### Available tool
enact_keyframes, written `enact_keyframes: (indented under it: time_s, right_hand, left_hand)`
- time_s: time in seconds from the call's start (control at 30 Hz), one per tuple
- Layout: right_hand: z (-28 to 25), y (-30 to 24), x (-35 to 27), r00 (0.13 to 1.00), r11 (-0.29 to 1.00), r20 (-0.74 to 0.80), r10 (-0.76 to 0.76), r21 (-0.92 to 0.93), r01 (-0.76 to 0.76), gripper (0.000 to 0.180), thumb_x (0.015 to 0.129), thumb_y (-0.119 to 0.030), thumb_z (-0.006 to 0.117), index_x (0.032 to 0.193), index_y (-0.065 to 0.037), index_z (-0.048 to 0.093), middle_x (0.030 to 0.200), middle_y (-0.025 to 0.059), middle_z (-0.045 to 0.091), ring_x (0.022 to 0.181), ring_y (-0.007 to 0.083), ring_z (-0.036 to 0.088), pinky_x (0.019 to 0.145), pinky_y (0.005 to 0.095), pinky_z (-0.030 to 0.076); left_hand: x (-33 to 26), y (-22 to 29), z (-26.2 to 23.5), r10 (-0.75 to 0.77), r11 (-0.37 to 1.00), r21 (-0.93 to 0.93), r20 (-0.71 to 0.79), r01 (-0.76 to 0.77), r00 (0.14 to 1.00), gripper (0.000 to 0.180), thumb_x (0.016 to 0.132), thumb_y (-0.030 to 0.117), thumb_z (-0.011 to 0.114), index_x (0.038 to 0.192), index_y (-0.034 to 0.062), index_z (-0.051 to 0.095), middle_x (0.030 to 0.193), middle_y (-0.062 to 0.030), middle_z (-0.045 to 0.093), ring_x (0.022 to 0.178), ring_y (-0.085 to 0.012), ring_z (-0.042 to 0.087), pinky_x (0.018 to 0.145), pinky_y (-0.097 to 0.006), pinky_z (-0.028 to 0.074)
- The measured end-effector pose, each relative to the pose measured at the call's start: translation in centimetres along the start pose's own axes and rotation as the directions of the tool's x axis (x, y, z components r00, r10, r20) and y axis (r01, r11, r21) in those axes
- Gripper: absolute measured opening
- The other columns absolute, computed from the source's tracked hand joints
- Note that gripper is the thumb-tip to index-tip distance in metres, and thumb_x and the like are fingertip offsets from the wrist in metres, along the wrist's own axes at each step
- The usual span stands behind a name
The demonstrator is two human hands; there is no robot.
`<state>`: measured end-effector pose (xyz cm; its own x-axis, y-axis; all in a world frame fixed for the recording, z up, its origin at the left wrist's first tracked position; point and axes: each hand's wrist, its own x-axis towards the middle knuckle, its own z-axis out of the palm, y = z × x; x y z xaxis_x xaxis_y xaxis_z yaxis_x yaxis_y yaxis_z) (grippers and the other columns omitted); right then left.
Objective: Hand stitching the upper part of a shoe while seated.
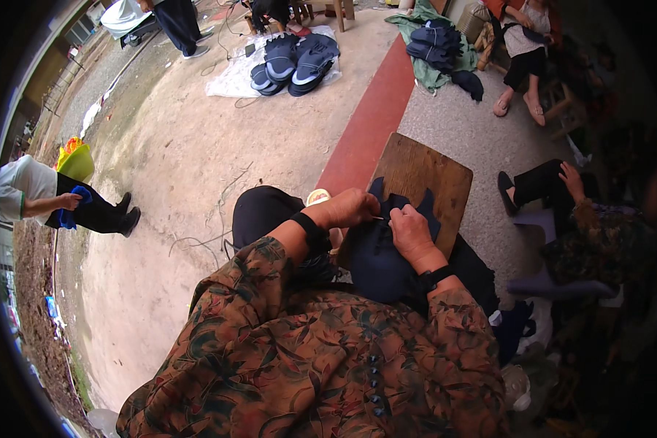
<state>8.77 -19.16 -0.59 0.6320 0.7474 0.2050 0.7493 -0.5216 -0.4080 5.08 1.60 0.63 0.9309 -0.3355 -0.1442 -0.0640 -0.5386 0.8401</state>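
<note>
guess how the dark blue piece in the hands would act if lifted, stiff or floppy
The dark blue piece would probably flex, since it looks like cloth. Its pointed tabs may flop most, being narrow and apparently thin. The broad rounded part might hold some shape, as it looks smooth and gently bulging.
</note>
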Motion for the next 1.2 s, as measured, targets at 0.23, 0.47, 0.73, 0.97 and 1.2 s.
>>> enact_keyframes:
  time_s: [0.23, 0.47, 0.73, 0.97, 1.2]
  right_hand:
    - [0.5, 0.0, -0.1, 0.998, 0.999, -0.055, -0.032, -0.027, 0.031, 0.007, 0.075, -0.002, 0.056, 0.077, -0.006, 0.051, 0.072, 0.0147, 0.049, 0.067, 0.0348, 0.057, 0.060, 0.0425, 0.050]
    - [-0.8, -0.2, 0.0, 0.995, 0.993, 0.058, -0.080, -0.083, 0.085, 0.006, 0.075, -0.003, 0.056, 0.076, -0.009, 0.054, 0.070, 0.0136, 0.051, 0.067, 0.0346, 0.059, 0.061, 0.0430, 0.051]
    - [-2.8, 1.5, -1.7, 0.980, 0.988, 0.149, -0.130, -0.067, 0.141, 0.004, 0.078, -0.008, 0.054, 0.075, -0.007, 0.056, 0.064, 0.0143, 0.057, 0.066, 0.0345, 0.062, 0.060, 0.0443, 0.050]
    - [-3.3, 2.3, -2.2, 0.970, 0.987, 0.183, -0.161, 0.050, 0.154, 0.004, 0.078, -0.006, 0.053, 0.075, -0.006, 0.056, 0.065, 0.0169, 0.059, 0.068, 0.0360, 0.062, 0.062, 0.0455, 0.050]
    - [-5.1, 2.9, -3.1, 0.950, 0.989, 0.274, -0.149, 0.038, 0.144, 0.001, 0.075, -0.004, 0.055, 0.075, -0.005, 0.056, 0.065, 0.0174, 0.059, 0.068, 0.0365, 0.062, 0.063, 0.0455, 0.050]
  left_hand:
    - [0.5, -0.3, 0.7, -0.037, 0.998, -0.042, -0.025, 0.036, 0.999, 0.015, 0.078, 0.005, 0.067, 0.092, 0.0015, 0.069, 0.086, -0.0122, 0.069, 0.084, -0.0226, 0.067, 0.078, -0.033, 0.051]
    - [0.0, -2.0, 3.0, -0.183, 0.958, -0.259, -0.237, 0.120, 0.954, 0.006, 0.076, 0.007, 0.069, 0.081, 0.0042, 0.070, 0.076, -0.0081, 0.068, 0.072, -0.0167, 0.065, 0.070, -0.031, 0.051]
    - [-0.3, -1.8, 3.4, -0.308, 0.896, -0.397, -0.231, 0.200, 0.923, 0.006, 0.077, 0.007, 0.069, 0.081, 0.0023, 0.067, 0.081, -0.0081, 0.065, 0.076, -0.0184, 0.063, 0.072, -0.030, 0.050]
    - [-0.7, -0.1, 3.2, -0.195, 0.981, -0.056, -0.302, 0.186, 0.933, 0.006, 0.081, 0.006, 0.068, 0.083, 0.0027, 0.063, 0.081, -0.0085, 0.063, 0.080, -0.0203, 0.062, 0.075, -0.030, 0.049]
    - [-0.3, 0.3, 3.3, -0.154, 0.988, -0.035, -0.290, 0.150, 0.944, 0.006, 0.080, 0.006, 0.066, 0.083, 0.0032, 0.062, 0.081, -0.0105, 0.062, 0.080, -0.0242, 0.062, 0.075, -0.033, 0.049]
